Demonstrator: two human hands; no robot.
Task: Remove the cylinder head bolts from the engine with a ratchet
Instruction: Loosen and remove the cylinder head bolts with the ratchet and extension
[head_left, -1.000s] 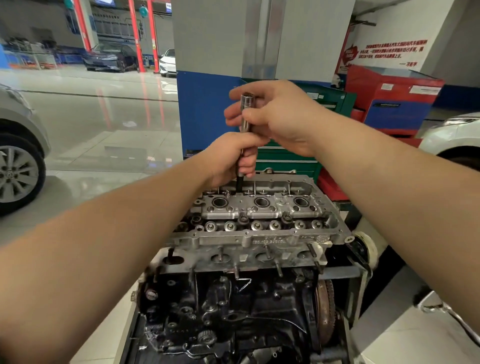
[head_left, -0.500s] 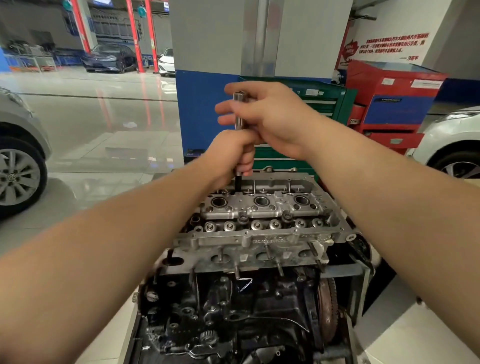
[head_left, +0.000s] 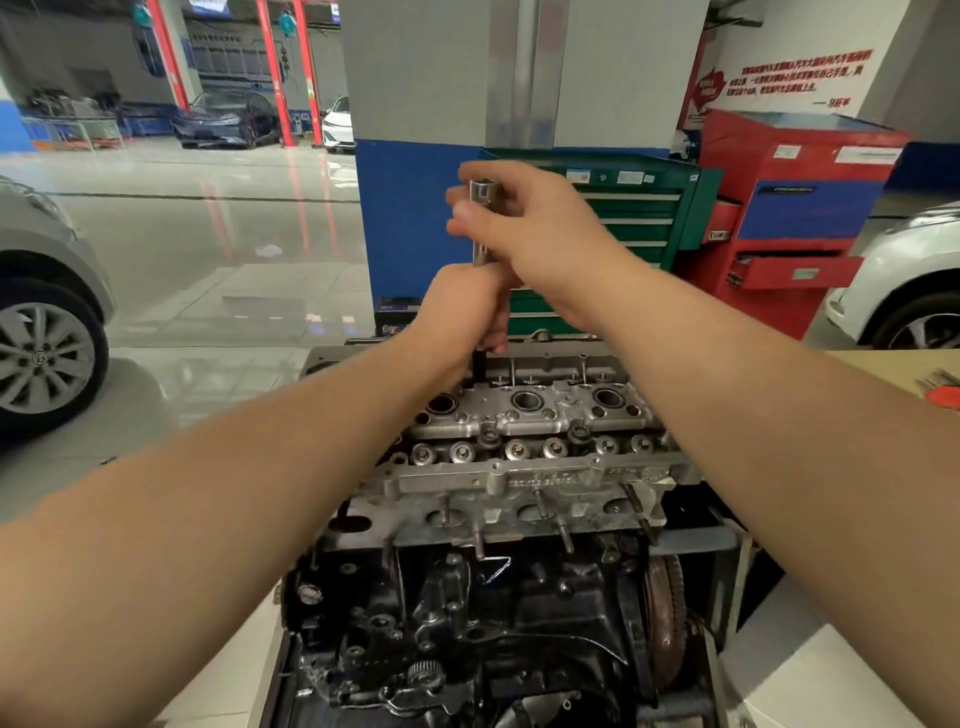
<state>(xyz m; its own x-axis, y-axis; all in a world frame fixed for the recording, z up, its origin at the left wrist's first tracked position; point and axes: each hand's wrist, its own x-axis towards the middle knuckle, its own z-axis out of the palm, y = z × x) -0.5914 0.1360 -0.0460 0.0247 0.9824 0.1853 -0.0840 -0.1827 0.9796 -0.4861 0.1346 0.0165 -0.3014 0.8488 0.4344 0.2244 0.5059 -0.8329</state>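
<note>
An engine with its aluminium cylinder head (head_left: 524, 467) stands in front of me. A long steel extension bar (head_left: 482, 218) stands upright over the head's far left corner, its dark lower end (head_left: 480, 370) reaching down into the head. My left hand (head_left: 467, 306) is wrapped around the bar's lower part. My right hand (head_left: 530, 228) pinches the bar's top end with thumb and fingers. No ratchet handle shows. The bolt under the bar is hidden.
A green drawer cabinet (head_left: 639, 218) and a red tool cart (head_left: 795, 223) stand behind the engine against a blue and grey pillar (head_left: 405, 218). Cars are parked at the left (head_left: 47, 332) and right (head_left: 904, 291). A tan bench corner (head_left: 914, 374) lies at right.
Both hands stay on the upright bar. My right hand's fingers have shifted around the bar's top, as in a twist. The view has drifted slightly.
</note>
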